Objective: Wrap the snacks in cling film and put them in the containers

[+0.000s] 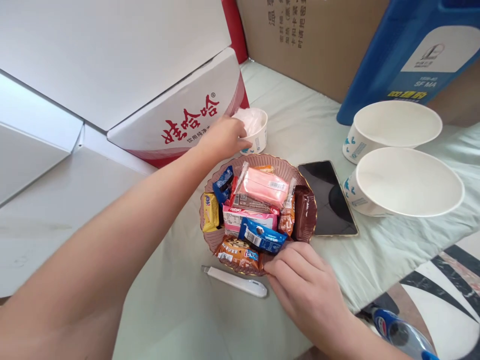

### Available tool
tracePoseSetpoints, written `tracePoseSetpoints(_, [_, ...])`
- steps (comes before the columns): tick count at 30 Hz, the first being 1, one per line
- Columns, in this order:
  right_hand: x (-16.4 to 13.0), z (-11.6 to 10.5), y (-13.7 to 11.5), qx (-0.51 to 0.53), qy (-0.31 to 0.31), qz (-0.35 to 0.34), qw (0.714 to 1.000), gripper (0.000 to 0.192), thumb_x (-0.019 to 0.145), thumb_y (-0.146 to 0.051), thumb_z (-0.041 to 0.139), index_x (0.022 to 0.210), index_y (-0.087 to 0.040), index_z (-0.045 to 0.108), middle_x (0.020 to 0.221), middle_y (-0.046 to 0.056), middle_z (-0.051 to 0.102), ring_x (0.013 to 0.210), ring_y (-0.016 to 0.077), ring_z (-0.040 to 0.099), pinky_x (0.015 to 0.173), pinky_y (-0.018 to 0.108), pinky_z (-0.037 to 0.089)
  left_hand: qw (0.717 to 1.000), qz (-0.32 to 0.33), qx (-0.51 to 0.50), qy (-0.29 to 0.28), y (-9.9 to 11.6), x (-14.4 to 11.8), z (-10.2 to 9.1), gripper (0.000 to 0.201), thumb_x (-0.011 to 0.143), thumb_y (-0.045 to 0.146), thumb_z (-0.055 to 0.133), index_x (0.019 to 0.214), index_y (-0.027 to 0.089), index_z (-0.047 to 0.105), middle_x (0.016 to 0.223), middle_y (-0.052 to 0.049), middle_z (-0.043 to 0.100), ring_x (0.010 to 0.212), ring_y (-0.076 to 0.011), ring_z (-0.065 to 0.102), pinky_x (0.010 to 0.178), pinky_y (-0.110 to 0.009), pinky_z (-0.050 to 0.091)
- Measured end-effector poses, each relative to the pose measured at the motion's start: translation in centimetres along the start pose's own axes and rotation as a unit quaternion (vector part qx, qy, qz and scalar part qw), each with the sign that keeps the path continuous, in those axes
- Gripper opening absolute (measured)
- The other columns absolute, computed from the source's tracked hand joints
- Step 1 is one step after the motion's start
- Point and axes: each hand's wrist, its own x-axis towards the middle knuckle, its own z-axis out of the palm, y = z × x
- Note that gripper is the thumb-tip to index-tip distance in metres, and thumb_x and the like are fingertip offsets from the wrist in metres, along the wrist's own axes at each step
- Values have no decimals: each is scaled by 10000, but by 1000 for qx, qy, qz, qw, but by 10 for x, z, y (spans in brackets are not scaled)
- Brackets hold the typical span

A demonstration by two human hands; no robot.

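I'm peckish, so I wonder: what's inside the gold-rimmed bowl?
Wrapped snacks fill the bowl: a pink packet on top, a blue packet near the right hand, a yellow packet at left. Whatever lies beneath them is covered.

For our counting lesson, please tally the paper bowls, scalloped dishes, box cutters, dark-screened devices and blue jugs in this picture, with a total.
Paper bowls: 3
Scalloped dish: 1
Box cutter: 1
Dark-screened device: 1
Blue jug: 1
Total: 7

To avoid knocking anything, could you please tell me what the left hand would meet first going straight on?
The left hand would likely first meet the small paper tub just ahead; they may even be touching.
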Motion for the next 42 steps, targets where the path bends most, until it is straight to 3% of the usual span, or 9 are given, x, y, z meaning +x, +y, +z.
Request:
tracePoseSetpoints(6, [1, 1, -1, -5, 2, 1, 1000, 250, 965, -55, 569, 816, -227, 673, 719, 9, 652, 731, 160, 589, 697, 305, 483, 996, 14, 64, 53, 3, -4, -9, 379, 771, 353, 820, 1113, 230, 714, 1413, -134, 598, 1336, -340, 538, 1060, -473, 499])
tracePoseSetpoints(9, [0, 1, 0, -6, -2, -1, 1000, 241, 968, -69, 577, 813, -228, 671, 712, 7, 652, 721, 159, 590, 688, 307, 483, 997, 26, 77, -3, 2, 9, -11, 648, 741, 350, 812, 1349, 233, 621, 1438, -126, 593, 1353, -343, 541, 1108, -462, 471])
tracePoseSetpoints(14, [-1, 2, 0, 8, -10, 2, 1000, 223, 953, -46, 585, 826, -212, 661, 722, 3, 650, 728, 158, 585, 700, 311, 476, 986, -9, 115, -121, -3, 45, 6, 431, 754, 312, 749, 1170, 197, 754, 1132, -99, 739, 1193, -363, 674, 1040, -429, 503])
tracePoseSetpoints(20, [3, 0, -1, 2, -10, -4, 1000, 107, 970, -102, 623, 991, -178, 696, 830, 12, 700, 782, 167, 573, 744, 324, 471, 995, 1, 90, -46, 12, 74, 21, 464, 771, 301, 757, 1227, 216, 734, 1189, -104, 736, 1210, -358, 657, 1053, -459, 490])
tracePoseSetpoints(25, [7, 0, 1, -31, -24, 1, 999, 188, 984, -129, 611, 812, -185, 663, 776, 17, 650, 753, 174, 520, 668, 330, 436, 995, 45, 26, 85, 28, 44, -5, 466, 894, 407, 670, 1316, 208, 668, 1413, -154, 624, 1359, -369, 551, 1139, -501, 433])
tracePoseSetpoints(29, [15, 2, 8, -38, 6, -15, 999, 251, 982, -92, 592, 765, -188, 672, 713, 21, 612, 734, 179, 500, 639, 324, 436, 983, -129, -70, 108, 10, -18, -22, 259, 956, 371, 537, 1052, 200, 707, 1244, -155, 678, 1247, -355, 607, 1095, -528, 460])
tracePoseSetpoints(34, [34, -6, 18, -61, 23, -18, 998, 263, 981, -106, 611, 742, -200, 669, 723, 30, 629, 757, 180, 512, 675, 307, 475, 865, -325, -381, -22, -18, -90, -11, 321, 912, 536, 598, 1025, 245, 676, 1228, -123, 723, 1057, -321, 707, 824, -465, 592])
tracePoseSetpoints(37, [51, -13, 29, -99, 26, -22, 995, 240, 970, -153, 654, 737, -206, 665, 721, 27, 619, 768, 186, 505, 702, 310, 478, 801, -304, -510, -83, -12, -109, 2, 353, 880, 546, 610, 1075, 266, 700, 1171, -91, 756, 911, -255, 737, 748, -382, 603])
tracePoseSetpoints(42, [86, -21, 60, -160, 11, -27, 987, 185, 937, -205, 706, 753, -204, 692, 754, 46, 618, 802, 218, 529, 737, 356, 461, 758, -283, -585, -57, 12, -92, 19, 286, 861, 360, 650, 1137, 286, 665, 1049, -19, 743, 783, -143, 692, 731, -283, 560])
